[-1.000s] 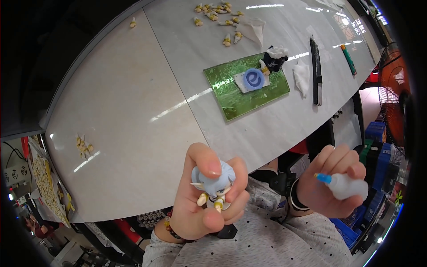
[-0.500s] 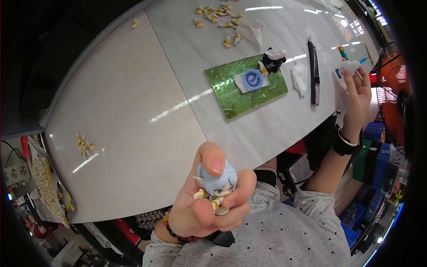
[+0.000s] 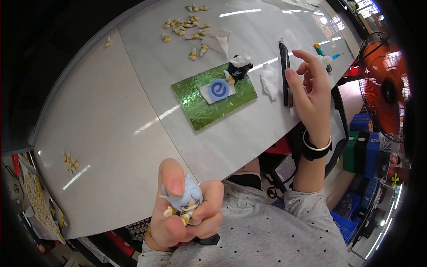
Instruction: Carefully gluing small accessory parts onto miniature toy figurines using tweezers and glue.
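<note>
Over glossy pale-grey table [image 3: 102,124], right hand [image 3: 313,98] is held, fingers loosely spread.
By left hand [image 3: 174,226], fingers bent, a pale-blue-haired plastic figurine [image 3: 189,194] is pinched near the table edge; beside right hand, a slim black tool [image 3: 284,62] is laid, contact unclear.

The left hand [image 3: 172,226] is curled in a grip; the right hand [image 3: 314,92] hangs forward, apparently cupped.

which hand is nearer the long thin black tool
Right: the right hand is beside the black tool, contact unclear; the left hand, holding a blue-haired figurine, is far off, lower left.
</note>
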`<state>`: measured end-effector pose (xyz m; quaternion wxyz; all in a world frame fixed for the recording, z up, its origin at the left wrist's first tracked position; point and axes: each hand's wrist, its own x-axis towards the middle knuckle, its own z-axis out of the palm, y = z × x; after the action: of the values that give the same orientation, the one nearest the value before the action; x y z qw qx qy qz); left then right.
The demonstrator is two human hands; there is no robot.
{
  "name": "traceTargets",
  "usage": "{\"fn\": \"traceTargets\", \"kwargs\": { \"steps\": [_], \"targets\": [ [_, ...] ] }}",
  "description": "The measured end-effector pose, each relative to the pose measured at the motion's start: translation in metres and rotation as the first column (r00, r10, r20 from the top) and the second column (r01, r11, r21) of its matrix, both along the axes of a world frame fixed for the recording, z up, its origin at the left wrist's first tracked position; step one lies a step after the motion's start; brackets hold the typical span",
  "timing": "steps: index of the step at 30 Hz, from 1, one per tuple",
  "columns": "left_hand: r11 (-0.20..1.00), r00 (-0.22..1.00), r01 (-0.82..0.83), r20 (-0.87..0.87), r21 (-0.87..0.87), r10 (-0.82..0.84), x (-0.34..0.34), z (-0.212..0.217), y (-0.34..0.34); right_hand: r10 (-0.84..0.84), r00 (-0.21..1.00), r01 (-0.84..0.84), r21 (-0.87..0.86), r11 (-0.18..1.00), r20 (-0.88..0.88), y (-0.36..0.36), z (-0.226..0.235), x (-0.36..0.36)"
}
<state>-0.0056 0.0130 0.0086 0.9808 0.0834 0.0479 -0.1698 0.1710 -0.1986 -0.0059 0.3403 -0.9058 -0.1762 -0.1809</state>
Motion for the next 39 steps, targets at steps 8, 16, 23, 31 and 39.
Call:
{"fn": "traceTargets", "kwargs": {
  "steps": [8,16,23,31,39],
  "targets": [
    [0.998,0.997,0.051,0.055,-0.045,-0.049,0.003,-0.004,-0.006,0.074,0.945,-0.129,-0.155,0.98,-0.318,-0.002,0.014,0.002],
    [0.994,0.998,0.042,0.059,-0.099,-0.036,0.003,-0.004,-0.007,0.356,0.893,-0.184,0.498,0.847,-0.276,-0.015,0.006,-0.015],
    [0.993,0.997,0.046,0.072,-0.112,-0.038,0.003,-0.003,-0.006,0.728,0.63,-0.52,0.843,0.139,0.269,-0.005,0.005,-0.045],
    [0.992,1.0,0.005,0.023,-0.124,-0.002,0.0,-0.002,-0.011,0.795,0.576,-0.524,0.833,0.178,0.192,0.032,0.02,-0.077],
    [0.869,0.947,-0.213,0.315,0.447,0.07,0.001,-0.004,-0.016,0.874,0.483,-0.413,0.894,0.171,0.056,0.032,0.029,-0.082]
  ]
}}
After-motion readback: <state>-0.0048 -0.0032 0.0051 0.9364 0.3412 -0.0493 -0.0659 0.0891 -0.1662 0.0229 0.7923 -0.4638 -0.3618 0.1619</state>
